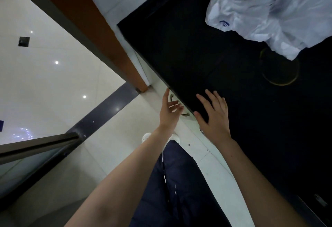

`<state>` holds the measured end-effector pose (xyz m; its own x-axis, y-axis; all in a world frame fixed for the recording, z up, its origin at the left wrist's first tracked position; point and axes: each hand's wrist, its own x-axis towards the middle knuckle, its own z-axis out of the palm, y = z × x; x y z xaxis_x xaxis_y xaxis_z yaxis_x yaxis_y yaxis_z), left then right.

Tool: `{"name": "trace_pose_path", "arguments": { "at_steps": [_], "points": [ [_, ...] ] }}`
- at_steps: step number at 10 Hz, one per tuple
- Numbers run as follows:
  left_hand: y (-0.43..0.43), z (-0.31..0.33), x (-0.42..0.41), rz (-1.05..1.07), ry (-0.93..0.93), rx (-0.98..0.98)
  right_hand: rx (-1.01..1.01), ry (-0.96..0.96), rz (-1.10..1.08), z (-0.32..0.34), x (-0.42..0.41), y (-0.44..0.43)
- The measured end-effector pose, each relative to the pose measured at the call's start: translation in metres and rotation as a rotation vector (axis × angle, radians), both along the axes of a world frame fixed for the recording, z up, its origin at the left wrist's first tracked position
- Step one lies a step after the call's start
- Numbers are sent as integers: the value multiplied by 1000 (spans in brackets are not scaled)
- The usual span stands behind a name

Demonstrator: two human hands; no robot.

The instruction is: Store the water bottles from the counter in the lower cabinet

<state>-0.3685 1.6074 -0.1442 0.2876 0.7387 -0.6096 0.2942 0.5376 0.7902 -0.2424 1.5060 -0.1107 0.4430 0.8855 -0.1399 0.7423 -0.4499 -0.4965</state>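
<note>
I look straight down a black counter [215,50] along the right of the view. No water bottle shows on it. My right hand [213,117] lies flat with fingers spread at the counter's near-left edge. My left hand [169,110] hangs open just below that edge, fingers at a round recessed handle [173,99] on the white cabinet front [203,147]. A second round handle [186,114] sits just beside it, partly hidden by my fingers. The cabinet doors look closed.
A crumpled white plastic bag [269,11] lies on the counter's far right, over a faint ring mark [280,68]. An orange-brown panel [100,34] stands left of the counter. Below are pale floor tiles [45,75], a dark metal bar [36,147], my dark trousers and white shoes.
</note>
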Motion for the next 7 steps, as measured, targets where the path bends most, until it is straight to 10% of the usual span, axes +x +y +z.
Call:
{"name": "trace_pose_path", "arguments": {
  "at_steps": [5,7],
  "points": [
    [-2,11,2,-30,-62,-10,31,29,-25,-1,-1,0],
    [7,49,-7,-126,152,297,213,247,-354,34,2,4]
  ]
}}
